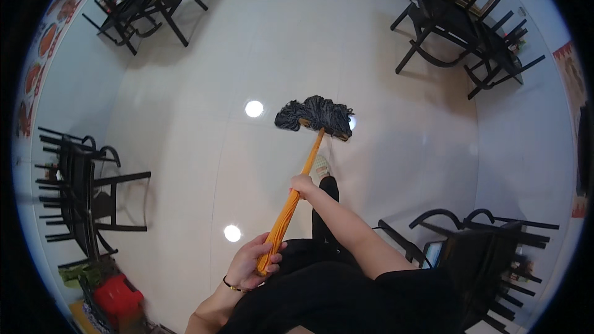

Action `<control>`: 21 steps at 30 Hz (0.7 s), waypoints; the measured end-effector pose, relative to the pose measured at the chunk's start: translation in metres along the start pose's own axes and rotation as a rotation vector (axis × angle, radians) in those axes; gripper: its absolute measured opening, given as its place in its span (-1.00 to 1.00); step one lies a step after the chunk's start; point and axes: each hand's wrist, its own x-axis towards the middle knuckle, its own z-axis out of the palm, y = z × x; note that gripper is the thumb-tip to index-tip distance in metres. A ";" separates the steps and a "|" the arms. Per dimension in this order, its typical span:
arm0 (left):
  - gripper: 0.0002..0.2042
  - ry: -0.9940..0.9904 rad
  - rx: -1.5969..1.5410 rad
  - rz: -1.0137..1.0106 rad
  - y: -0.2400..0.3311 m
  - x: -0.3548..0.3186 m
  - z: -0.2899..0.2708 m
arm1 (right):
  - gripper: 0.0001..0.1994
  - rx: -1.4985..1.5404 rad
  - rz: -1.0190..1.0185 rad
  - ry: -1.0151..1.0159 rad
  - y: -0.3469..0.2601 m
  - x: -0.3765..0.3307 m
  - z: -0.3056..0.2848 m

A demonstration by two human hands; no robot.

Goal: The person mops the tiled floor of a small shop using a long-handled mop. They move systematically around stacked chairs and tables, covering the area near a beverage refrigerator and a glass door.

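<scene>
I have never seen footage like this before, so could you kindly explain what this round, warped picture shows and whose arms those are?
There is no machine here. One wide fisheye camera worn on a person's head looks down, so straight edges bend toward the rim. The arms rising from the bottom are that person's own. The left hand has its grip closed around the top end of an orange mop handle, and the right hand is closed around it further down. The dark grey mop head rests on the glossy white floor. Black chairs are stacked upside down on tables near the walls.

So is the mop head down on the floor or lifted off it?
Down: the dark mop head lies spread on the white floor, handle slanting up to both hands.
</scene>
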 end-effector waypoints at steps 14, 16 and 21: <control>-0.68 -0.060 0.259 0.284 0.188 0.351 0.154 | -0.82 -0.972 -0.526 0.162 -0.422 0.244 -0.023; -0.67 -0.043 0.251 0.317 0.214 0.399 0.170 | -0.84 -0.704 -0.501 0.309 -0.473 0.233 -0.002; -0.57 -0.125 0.079 0.247 0.187 0.374 0.116 | -0.57 -0.639 -0.614 0.392 -0.430 0.203 0.013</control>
